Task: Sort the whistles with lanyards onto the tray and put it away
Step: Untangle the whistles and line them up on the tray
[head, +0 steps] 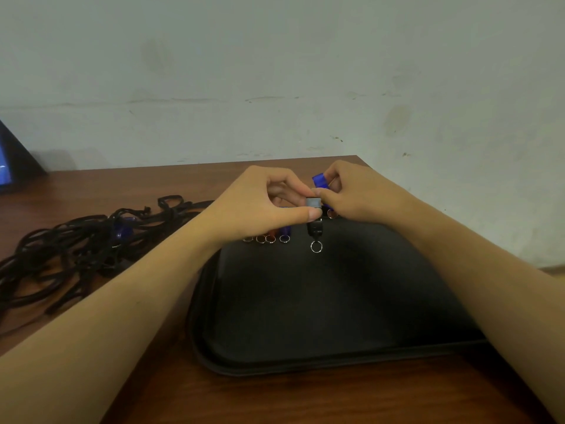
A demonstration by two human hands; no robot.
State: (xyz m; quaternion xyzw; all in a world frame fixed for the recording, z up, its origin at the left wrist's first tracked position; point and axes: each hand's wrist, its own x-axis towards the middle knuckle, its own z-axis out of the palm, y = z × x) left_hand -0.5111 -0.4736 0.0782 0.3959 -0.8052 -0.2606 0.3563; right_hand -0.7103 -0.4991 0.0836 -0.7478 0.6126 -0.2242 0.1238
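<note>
A black tray [321,301] lies on the wooden table in front of me. My left hand [260,203] pinches a black whistle [314,226] between thumb and fingers above the tray's far edge; a metal key ring [316,246] hangs from it. My right hand [354,191] holds a blue whistle [320,181] and also touches the black one. A row of red and blue whistles with key rings [270,237] lies along the tray's far edge, partly hidden by my left hand. A tangle of black lanyards [85,246] with a blue whistle [122,229] in it lies to the left.
The brown wooden table [305,399] ends at the wall behind and at its right edge close to the tray. A dark screen [12,160] leans at the far left against the pale wall.
</note>
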